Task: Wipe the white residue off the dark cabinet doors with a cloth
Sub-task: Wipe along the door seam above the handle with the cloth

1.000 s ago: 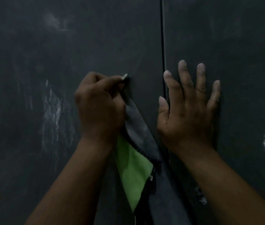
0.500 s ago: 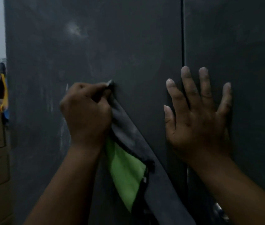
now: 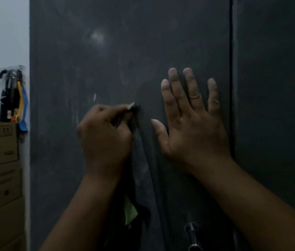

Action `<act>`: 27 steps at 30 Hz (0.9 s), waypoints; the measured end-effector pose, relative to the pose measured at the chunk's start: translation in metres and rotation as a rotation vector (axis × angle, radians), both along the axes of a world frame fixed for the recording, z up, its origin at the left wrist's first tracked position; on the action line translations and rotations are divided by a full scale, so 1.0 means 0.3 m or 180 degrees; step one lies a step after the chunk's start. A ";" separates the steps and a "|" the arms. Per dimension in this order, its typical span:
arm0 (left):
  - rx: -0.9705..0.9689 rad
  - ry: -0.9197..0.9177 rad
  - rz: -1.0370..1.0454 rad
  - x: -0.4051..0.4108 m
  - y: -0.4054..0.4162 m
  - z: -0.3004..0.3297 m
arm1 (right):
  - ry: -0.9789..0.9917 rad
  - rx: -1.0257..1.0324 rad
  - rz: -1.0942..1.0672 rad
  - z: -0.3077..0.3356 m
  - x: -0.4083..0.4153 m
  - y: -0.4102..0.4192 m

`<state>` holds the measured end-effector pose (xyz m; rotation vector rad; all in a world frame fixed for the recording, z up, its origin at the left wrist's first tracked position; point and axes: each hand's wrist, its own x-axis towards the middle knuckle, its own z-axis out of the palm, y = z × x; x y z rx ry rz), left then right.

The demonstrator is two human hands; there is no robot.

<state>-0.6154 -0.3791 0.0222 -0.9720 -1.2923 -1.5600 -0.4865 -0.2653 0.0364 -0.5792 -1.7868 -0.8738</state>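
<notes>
Left hand [image 3: 105, 140]: fingers curled tight round a bunched dark cloth [image 3: 139, 163], pressing one corner against the left cabinet door [image 3: 67, 160]; rest of cloth hanging down the panel, a green patch [image 3: 130, 212] showing low. Right hand [image 3: 192, 124]: flat, fingers spread and straight, braced on the same door just left of the seam [image 3: 231, 87], holding nothing. Wiping under way, far from finished by the look of it: a pale smudge [image 3: 97, 37] up high, faint streaks [image 3: 76, 113] left of the cloth. Next, probably: carry the cloth left over the streaks, then reach up to the smudge with firm pressure. Right cabinet door [image 3: 278, 105] beyond the seam. Metal handle [image 3: 192, 236] below.
</notes>
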 end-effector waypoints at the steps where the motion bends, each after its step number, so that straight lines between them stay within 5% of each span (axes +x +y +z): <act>1: 0.0086 -0.0056 0.0043 -0.010 0.000 0.039 | 0.0034 0.0013 0.0030 -0.003 -0.001 0.003; 6: 0.0201 0.0130 0.0055 0.014 0.033 0.134 | 0.0181 0.0056 0.0149 -0.015 -0.008 0.007; 10: -0.0066 0.0685 0.0090 0.051 0.042 -0.018 | 0.0221 0.0021 0.0217 -0.020 -0.014 0.008; 14: 0.0027 0.0301 -0.0039 -0.001 0.002 -0.116 | 0.0286 0.0023 0.0196 -0.026 -0.019 0.003; 19: 0.0301 0.0034 0.0120 -0.047 -0.005 0.059 | 0.0357 -0.0007 0.0147 -0.031 -0.036 -0.013; 27: 0.0088 0.0496 0.0157 -0.113 -0.040 -0.124 | 0.0429 -0.0118 0.0096 -0.045 -0.061 -0.030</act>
